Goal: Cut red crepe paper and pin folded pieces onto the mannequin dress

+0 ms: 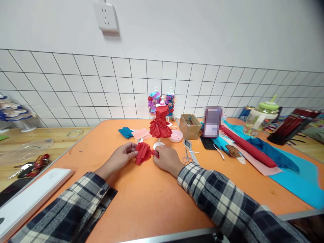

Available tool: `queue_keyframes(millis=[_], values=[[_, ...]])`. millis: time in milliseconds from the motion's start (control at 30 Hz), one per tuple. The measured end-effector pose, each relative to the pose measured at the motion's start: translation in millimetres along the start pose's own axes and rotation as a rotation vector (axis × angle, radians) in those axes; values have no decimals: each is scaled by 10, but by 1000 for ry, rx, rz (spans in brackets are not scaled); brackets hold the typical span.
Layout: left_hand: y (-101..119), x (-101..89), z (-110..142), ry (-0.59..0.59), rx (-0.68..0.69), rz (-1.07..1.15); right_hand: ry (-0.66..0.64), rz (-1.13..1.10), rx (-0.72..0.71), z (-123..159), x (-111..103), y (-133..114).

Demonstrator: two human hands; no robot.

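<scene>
Between my hands is a piece of pleated red crepe paper (143,152), fanned out just above the orange table. My left hand (126,153) pinches its left edge between thumb and fingers. My right hand (167,158) is closed on the narrow twisted end at its right. Just beyond stands a small dress form in a ruffled red paper dress (161,123), upright on a white round base (158,145). Behind it are two more little dress forms, one in a purple and red outfit (154,102) and one in a teal flowered outfit (170,103).
Right of the dress form lie a pink bowl (176,136), a cardboard box (189,126), small scissors (187,158) and a propped phone (212,122). Rolled red paper (249,146), blue sheets (298,182), a green-lidded bottle (262,116) and a thermos (292,126) stand farther right. A white power bank (37,199) lies left.
</scene>
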State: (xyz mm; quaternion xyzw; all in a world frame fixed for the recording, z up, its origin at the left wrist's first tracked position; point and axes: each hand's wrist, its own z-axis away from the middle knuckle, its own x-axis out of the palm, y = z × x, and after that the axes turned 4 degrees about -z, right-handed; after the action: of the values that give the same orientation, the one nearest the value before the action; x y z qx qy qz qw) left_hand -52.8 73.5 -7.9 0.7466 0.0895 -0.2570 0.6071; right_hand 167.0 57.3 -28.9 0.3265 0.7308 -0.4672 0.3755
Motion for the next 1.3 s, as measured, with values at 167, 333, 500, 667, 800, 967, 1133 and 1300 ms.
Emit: queue_keyframes(millis=[167, 333, 500, 667, 800, 967, 1133, 1300], values=[[22, 34, 62, -226, 205, -433, -102, -90, 75, -74, 74, 119], [30, 71, 66, -271, 475, -771, -135, -201, 111, -133, 76, 239], [54, 131, 90, -252, 511, -993, -114, -235, 110, -94, 84, 259], [27, 122, 82, -220, 477, -1042, -138, -239, 90, -37, -10, 252], [-86, -22, 13, -159, 397, -1087, -135, -58, -105, 93, -187, 171], [-147, -147, -17, -12, 274, -1135, -271, 155, -442, 315, -324, 69], [64, -60, 72, 62, 460, -1076, -280, 157, -449, 461, -378, 67], [245, 146, 171, -225, 696, -870, -265, 129, -397, 487, -435, 89]])
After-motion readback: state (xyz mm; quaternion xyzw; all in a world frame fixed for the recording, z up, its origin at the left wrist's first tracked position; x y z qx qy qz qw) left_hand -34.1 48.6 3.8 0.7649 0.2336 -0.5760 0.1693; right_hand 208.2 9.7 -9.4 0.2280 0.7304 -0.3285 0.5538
